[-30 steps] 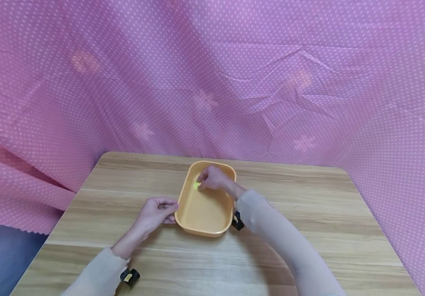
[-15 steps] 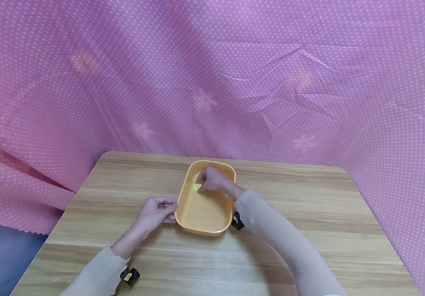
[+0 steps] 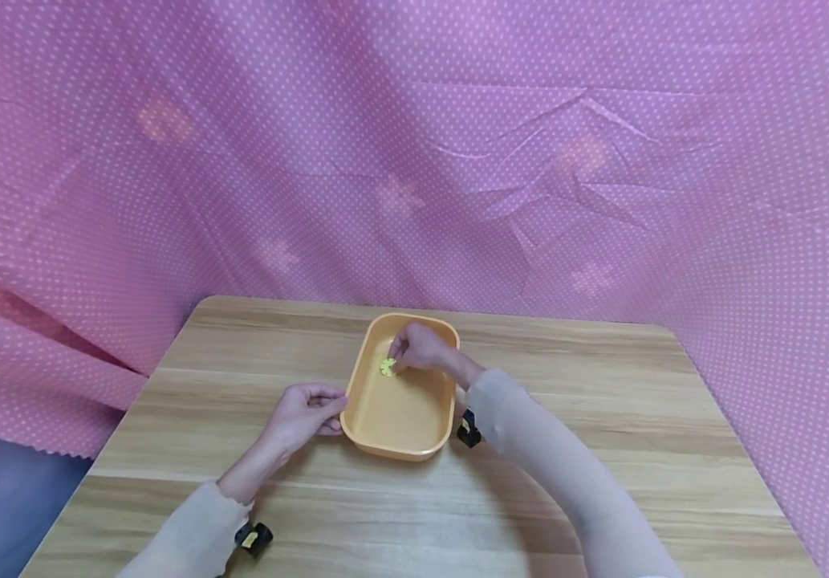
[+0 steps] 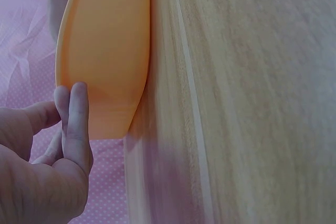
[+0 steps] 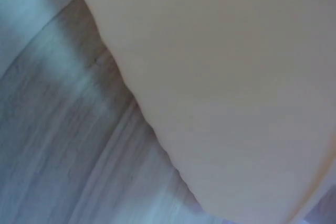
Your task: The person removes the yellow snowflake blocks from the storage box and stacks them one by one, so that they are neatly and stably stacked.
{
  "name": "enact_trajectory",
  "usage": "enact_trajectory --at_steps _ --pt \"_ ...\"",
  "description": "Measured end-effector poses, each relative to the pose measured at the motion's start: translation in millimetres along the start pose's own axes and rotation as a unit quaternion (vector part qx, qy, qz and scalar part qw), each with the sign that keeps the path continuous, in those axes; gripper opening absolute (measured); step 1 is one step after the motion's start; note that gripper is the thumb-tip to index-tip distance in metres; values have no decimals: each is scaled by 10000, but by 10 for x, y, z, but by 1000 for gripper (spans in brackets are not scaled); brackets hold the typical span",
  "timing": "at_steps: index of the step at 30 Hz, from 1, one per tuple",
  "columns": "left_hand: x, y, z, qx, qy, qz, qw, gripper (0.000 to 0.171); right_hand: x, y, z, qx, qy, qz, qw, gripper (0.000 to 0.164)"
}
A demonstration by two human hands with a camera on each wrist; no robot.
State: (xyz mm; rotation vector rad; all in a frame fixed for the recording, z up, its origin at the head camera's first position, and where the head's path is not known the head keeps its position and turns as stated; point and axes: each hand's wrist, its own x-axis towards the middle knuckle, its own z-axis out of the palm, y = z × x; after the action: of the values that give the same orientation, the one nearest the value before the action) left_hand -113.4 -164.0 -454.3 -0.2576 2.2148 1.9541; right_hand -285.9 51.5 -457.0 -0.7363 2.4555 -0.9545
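Observation:
An orange rounded rectangular tray (image 3: 403,433) stands at the back middle of the table. My left hand (image 3: 302,416) pinches its left rim near the front corner. In the left wrist view, the left hand (image 4: 50,166) has its fingers against the tray's outer wall (image 4: 107,51) and the thumb at the rim. Inside the tray, my right hand (image 3: 417,347) bends down, fingertips and thumb at the right edge of a small yellow flower-shaped piece (image 3: 388,368). The fingers partly hide that edge. In the right wrist view a pale sleeve (image 5: 210,93) covers most of the picture, hiding the right hand.
The wood-grain table (image 3: 587,449) has rounded back corners. Pink dotted cloth (image 3: 414,160) hangs behind it and at both sides. A small black device (image 3: 253,540) sits by the left sleeve, and another black device (image 3: 469,429) by the right sleeve.
The right hand has shifted slightly right inside the tray. The yellow piece has moved a little right with it and more of its shape shows. The left hand and tray have barely moved.

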Motion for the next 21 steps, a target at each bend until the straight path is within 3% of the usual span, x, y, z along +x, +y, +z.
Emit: enact_trajectory --at_steps 10,21 --pt "-12 -10 3 4 60 -25 10000 29 -86 -11 -27 673 -58 95 9977 14" --pt "-17 -21 11 -30 68 -17 10000 29 -222 -88 -117 757 30 251 9968 14"
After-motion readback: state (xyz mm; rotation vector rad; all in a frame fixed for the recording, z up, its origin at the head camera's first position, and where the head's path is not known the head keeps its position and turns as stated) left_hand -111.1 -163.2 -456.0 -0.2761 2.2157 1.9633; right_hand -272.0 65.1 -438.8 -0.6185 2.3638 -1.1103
